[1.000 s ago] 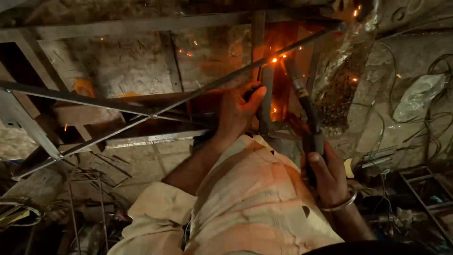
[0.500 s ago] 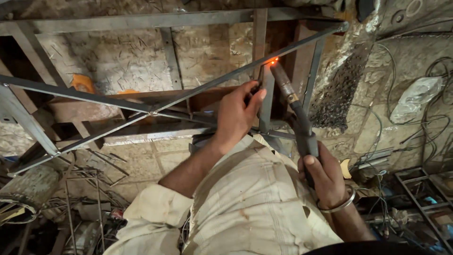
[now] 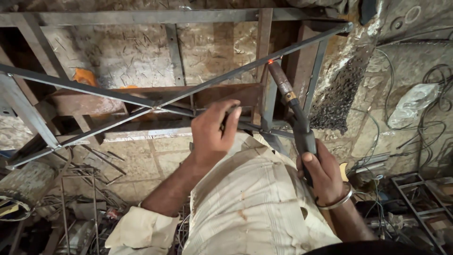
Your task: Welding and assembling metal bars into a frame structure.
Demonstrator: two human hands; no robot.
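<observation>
The bright arc and sparks of a second ago have died to one small red glow at the tip of the dark, brass-collared welding torch (image 3: 289,101), touching the thin grey steel diagonal bar (image 3: 245,71) of the rusty frame; that weld looks finished. Right hand (image 3: 323,172), fingers clenched, grips the torch below the glow. Left hand (image 3: 212,132) has shifted left of it, fingers clamped on the lower crossing bar (image 3: 118,120).

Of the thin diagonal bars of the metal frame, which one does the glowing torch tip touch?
The long diagonal bar rising to the upper right; the welding torch tip glows against it. The other crosses from the left.
</observation>
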